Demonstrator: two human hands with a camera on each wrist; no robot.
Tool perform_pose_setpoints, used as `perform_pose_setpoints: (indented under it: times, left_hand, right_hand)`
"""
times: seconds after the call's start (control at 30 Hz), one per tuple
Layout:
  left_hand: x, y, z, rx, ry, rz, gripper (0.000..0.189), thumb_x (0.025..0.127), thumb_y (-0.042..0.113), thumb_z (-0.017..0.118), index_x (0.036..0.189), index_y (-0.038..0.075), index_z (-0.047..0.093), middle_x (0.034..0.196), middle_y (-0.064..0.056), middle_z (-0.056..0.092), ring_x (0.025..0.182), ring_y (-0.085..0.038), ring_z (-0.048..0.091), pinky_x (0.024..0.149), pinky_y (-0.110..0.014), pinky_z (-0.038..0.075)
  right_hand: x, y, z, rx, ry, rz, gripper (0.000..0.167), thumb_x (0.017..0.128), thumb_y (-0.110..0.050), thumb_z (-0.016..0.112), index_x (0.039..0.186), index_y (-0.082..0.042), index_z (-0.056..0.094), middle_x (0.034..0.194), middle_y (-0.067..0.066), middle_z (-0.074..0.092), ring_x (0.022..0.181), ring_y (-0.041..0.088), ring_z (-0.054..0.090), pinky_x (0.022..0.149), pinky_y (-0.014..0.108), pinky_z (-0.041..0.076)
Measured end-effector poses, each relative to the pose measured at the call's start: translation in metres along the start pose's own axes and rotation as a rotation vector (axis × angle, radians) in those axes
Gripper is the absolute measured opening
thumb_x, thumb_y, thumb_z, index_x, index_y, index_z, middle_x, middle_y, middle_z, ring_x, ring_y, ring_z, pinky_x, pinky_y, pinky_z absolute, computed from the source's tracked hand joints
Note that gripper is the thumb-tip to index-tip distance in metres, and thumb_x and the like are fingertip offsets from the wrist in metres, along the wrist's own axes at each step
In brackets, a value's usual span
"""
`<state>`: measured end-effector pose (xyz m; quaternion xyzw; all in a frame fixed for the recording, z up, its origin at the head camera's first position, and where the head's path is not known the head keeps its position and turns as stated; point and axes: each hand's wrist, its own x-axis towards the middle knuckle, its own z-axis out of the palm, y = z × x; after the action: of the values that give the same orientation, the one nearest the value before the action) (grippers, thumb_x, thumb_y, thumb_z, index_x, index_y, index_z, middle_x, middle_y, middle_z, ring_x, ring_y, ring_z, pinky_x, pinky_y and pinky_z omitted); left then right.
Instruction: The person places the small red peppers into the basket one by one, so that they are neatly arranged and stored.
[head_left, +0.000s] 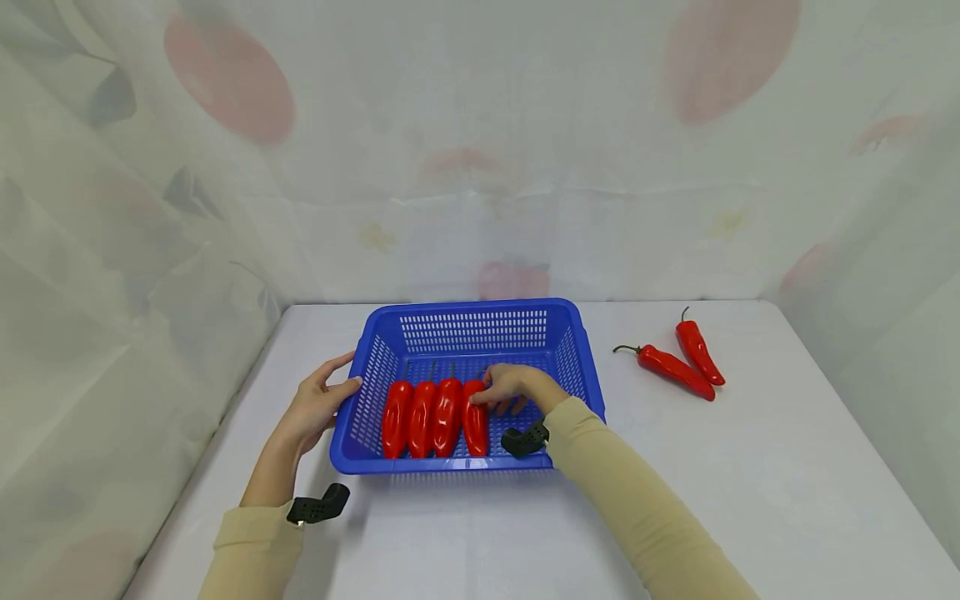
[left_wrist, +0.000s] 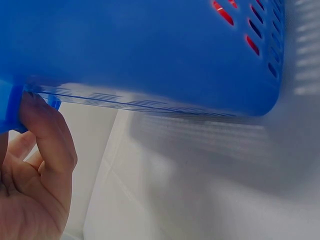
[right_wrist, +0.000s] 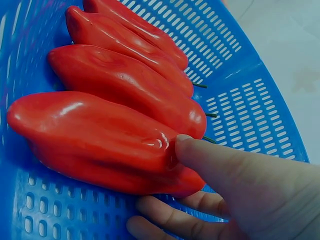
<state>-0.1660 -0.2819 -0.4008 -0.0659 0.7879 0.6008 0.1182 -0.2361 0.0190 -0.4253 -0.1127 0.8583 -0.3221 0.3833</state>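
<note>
A blue plastic basket with slotted walls holds several glossy red chili peppers in a side-by-side row, stems toward the far wall. My left hand grips the basket's left rim, fingers hooked under it in the left wrist view and thumb on top. Inside the basket, my right hand pinches the rightmost red pepper near its stem end. The thumb presses on its upper side and the other fingers reach beneath it. That pepper's stem is hidden by the hand.
Two more red peppers lie close together on the white table, right of the basket. Patterned cloth hangs behind the table and along both sides. Black straps with cameras sit on both wrists.
</note>
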Motion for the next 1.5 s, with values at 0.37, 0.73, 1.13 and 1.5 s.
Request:
perform_pose_setpoints:
  times: [0.37,0.73,1.13,1.5]
  left_hand:
    - [0.000,0.000,0.001,0.022,0.009,-0.002,0.062,0.094,0.024,0.053,0.147,0.017,0.022,0.118,-0.031,0.055,0.083,-0.031,0.068,0.068,-0.045,0.056]
    - [0.014,-0.019,-0.006,0.031,0.025,-0.003,0.063,0.093,0.030,0.054,0.147,0.023,0.023,0.118,-0.028,0.056,0.082,-0.028,0.068,0.068,-0.045,0.056]
    - [0.013,-0.019,-0.005,0.024,0.026,0.001,0.064,0.092,0.032,0.056,0.146,0.024,0.024,0.117,-0.027,0.057,0.082,-0.027,0.068,0.068,-0.045,0.056]
    - [0.015,-0.022,-0.006,0.020,0.029,0.007,0.064,0.090,0.036,0.057,0.145,0.025,0.026,0.114,-0.025,0.059,0.081,-0.028,0.068,0.068,-0.046,0.056]
  right_hand:
    - [-0.004,0.001,-0.006,0.038,0.057,-0.012,0.036,0.089,-0.032,0.058,0.113,-0.005,0.050,0.100,0.014,0.064,0.092,0.028,0.064,0.077,0.040,0.054]
    - [-0.014,0.004,-0.019,0.012,0.183,-0.116,0.038,0.090,-0.027,0.058,0.118,-0.003,0.051,0.096,0.014,0.062,0.088,0.030,0.064,0.073,0.040,0.056]
    - [-0.036,0.002,-0.034,-0.100,0.315,-0.306,0.039,0.089,-0.026,0.059,0.118,-0.002,0.055,0.086,0.010,0.063,0.070,0.020,0.057,0.068,0.033,0.052]
    - [-0.063,-0.001,-0.050,-0.139,0.477,-0.394,0.035,0.088,-0.029,0.061,0.115,-0.008,0.057,0.099,0.009,0.065,0.083,0.019,0.060,0.071,0.030,0.052]
